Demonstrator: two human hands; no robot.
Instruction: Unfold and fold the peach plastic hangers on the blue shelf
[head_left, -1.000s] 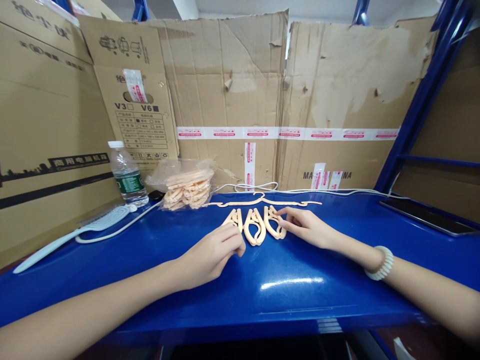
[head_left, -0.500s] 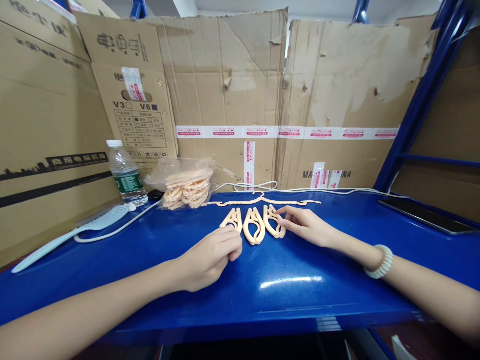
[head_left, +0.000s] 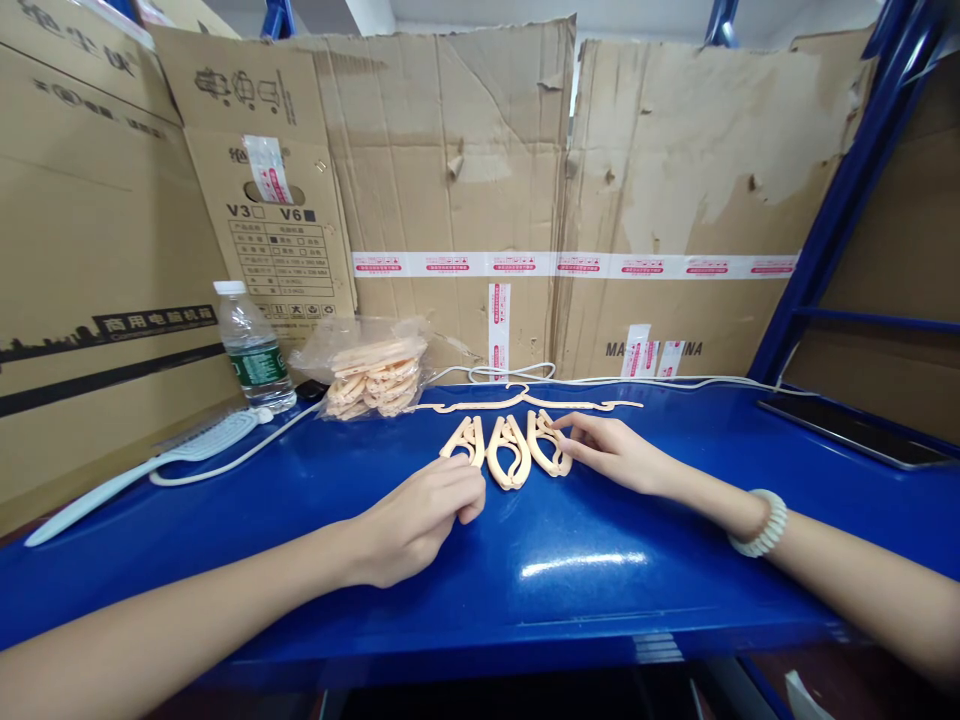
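Three folded peach plastic hangers lie side by side on the blue table. My left hand (head_left: 424, 515) is curled over the lower end of the left folded hanger (head_left: 472, 432), hiding part of it; its fingertips are partly out of sight. The middle folded hanger (head_left: 499, 470) lies untouched between my hands. At the right folded hanger (head_left: 533, 440), the thumb and index finger of my right hand (head_left: 619, 452) close on its right side. Just behind the row, an unfolded hanger (head_left: 480, 405) of the same colour lies flat, its hook pointing away from me.
A clear bag of folded hangers (head_left: 375, 375) sits at the back left, beside a water bottle (head_left: 255, 355). A pale blue hairbrush (head_left: 150, 465) lies at the left, a dark tablet (head_left: 855, 432) at the right. Along the back runs a white cable (head_left: 675, 381) before cardboard panels (head_left: 450, 150).
My left hand has shifted very slightly toward me at the left hanger. My right hand and the hangers look unmoved.
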